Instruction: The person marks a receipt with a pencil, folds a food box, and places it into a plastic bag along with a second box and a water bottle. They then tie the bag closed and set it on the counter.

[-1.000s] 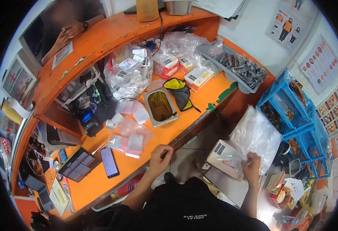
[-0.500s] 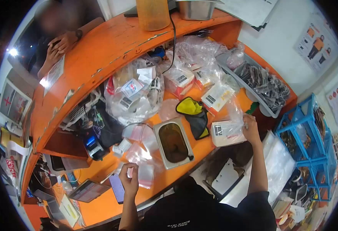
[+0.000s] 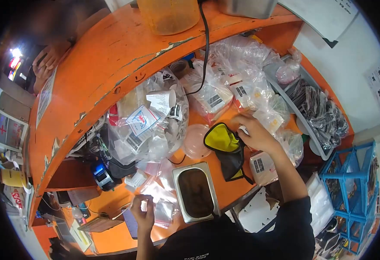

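Note:
My left hand [image 3: 142, 213] is raised over the front edge of the counter with its fingers pinched together. A small pale bit shows at its fingertips, too small to name. Beside it lie clear plastic bags [image 3: 166, 201] and a purple phone-like slab [image 3: 131, 224]. Over the counter, my right hand [image 3: 257, 135] has its fingers curled, with a small white thing [image 3: 243, 129] at them that I cannot make out. Just left of that hand lies a yellow-and-black fabric piece [image 3: 224, 143]. Below the forearm sits a white box in a clear bag [image 3: 263, 168], partly hidden.
A metal pan [image 3: 215, 195] with dark liquid stands at the counter's front. Behind are a large bag of papers [image 3: 155, 143], several bagged boxes [image 3: 211, 93] and a grey tray [image 3: 292, 110] of wrapped cutlery. At the far left, a person's hands [image 3: 47, 63] rest near the ledge.
My right hand has left the bagged box at the right and moved left and farther in, beside the yellow-and-black fabric piece. The camera view has shifted closer. My left hand stays pinched.

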Motion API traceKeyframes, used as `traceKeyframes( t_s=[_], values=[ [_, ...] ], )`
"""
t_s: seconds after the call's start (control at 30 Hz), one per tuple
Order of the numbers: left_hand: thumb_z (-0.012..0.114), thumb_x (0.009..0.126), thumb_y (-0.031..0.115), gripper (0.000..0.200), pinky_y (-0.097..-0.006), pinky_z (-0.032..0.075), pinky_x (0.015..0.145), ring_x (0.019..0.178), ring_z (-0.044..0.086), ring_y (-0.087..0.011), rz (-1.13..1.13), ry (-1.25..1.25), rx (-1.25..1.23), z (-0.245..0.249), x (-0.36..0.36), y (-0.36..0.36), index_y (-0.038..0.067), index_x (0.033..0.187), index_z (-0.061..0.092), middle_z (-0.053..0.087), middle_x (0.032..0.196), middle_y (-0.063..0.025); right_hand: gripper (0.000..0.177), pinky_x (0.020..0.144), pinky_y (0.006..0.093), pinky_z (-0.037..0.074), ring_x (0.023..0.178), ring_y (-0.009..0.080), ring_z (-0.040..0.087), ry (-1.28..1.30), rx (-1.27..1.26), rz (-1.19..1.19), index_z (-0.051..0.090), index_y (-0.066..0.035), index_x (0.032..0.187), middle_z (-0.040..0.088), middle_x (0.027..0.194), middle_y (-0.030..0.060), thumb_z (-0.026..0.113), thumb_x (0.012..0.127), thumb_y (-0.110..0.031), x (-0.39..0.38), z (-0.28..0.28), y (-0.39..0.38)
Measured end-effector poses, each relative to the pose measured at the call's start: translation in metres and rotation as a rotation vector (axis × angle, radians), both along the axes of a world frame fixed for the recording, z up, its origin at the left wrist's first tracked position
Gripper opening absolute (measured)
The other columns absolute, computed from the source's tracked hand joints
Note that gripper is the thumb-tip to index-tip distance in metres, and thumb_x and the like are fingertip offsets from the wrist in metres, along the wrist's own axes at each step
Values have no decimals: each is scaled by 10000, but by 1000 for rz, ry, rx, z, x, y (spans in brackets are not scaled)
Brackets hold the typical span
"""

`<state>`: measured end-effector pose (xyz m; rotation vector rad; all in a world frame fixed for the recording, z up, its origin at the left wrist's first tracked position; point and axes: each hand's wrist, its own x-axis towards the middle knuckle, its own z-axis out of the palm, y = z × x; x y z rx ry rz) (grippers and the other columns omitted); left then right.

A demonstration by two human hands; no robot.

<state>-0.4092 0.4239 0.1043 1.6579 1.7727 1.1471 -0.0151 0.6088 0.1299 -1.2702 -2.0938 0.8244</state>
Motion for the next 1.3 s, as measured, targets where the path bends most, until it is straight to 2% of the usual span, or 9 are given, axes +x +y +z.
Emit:
traceKeyframes(
  t_s=[0.07, 0.3, 0.47, 0.57, 0.87, 1.0, 1.07, 1.27, 1.3],
  values=[
    [586, 785, -47, 83, -300, 459, 692, 731, 592, -200, -1, 8, -12, -4, 0, 0, 2, 852, 587, 606, 791, -99, 411, 952, 400, 418, 1102, 369, 515, -61, 292, -67, 543, 8, 1127, 544, 1156, 201, 535, 717, 47, -17, -5, 21],
    [587, 788, -46, 89, -304, 464, 656, 701, 600, -205, 10, 44, -67, -5, -2, 2, -5, 867, 588, 609, 793, -112, 498, 1036, 443, 343, 1167, 402, 457, -341, 154, -481, 504, 0, 1206, 509, 1211, 232, 545, 710, 18, 53, -62, 95],
    [583, 801, -45, 83, -309, 473, 649, 690, 604, -201, -2, 107, -78, -11, -6, 4, -14, 878, 589, 612, 793, -112, 517, 1035, 428, 320, 1148, 384, 425, -360, 158, -438, 543, -122, 1243, 467, 1216, 204, 545, 738, -6, 60, -64, 98],
    [589, 802, -45, 84, -314, 475, 671, 709, 608, -210, -5, 78, -133, -14, 0, 7, -12, 879, 594, 616, 797, -114, 444, 1019, 408, 357, 1195, 386, 338, -451, 208, -385, 637, -157, 1184, 372, 1302, 211, 569, 763, -34, 47, -75, 102],
    [596, 816, -36, 35, -289, 467, 668, 728, 601, -169, -9, 154, -177, -19, 5, 8, -16, 844, 589, 617, 786, -100, 261, 939, 414, 411, 1130, 353, 411, -457, 258, -549, 671, -74, 963, 466, 1188, 157, 595, 723, -5, 32, -69, 101],
    [608, 771, -58, 107, -317, 482, 702, 760, 628, -237, 7, 96, -203, -25, 3, 3, -2, 862, 618, 635, 811, -129, 284, 912, 412, 399, 1084, 342, 426, -200, 323, -427, 648, -61, 994, 477, 1146, 161, 586, 726, 7, 6, -41, 85],
    [601, 765, -63, 119, -314, 478, 696, 763, 624, -239, -15, 88, -173, -27, 4, 4, -1, 863, 623, 636, 815, -130, 347, 881, 403, 404, 1067, 318, 434, -1, 374, -211, 649, -76, 1043, 480, 1130, 153, 588, 714, 18, -6, -38, 77],
    [594, 757, -61, 127, -315, 469, 683, 771, 617, -237, -44, 96, -185, -27, 12, 6, 7, 859, 627, 643, 826, -122, 455, 929, 425, 383, 1037, 317, 455, -198, 495, -79, 651, -117, 1133, 490, 1117, 137, 604, 696, 2, -32, -40, 60],
    [594, 757, -61, 127, -315, 469, 683, 771, 617, -237, -50, 98, -183, -27, 13, 7, 7, 859, 627, 643, 826, -122, 397, 950, 429, 361, 1060, 314, 453, -157, 494, -36, 658, -104, 1063, 509, 1095, 125, 585, 691, 12, -36, -39, 57]
  ],
)
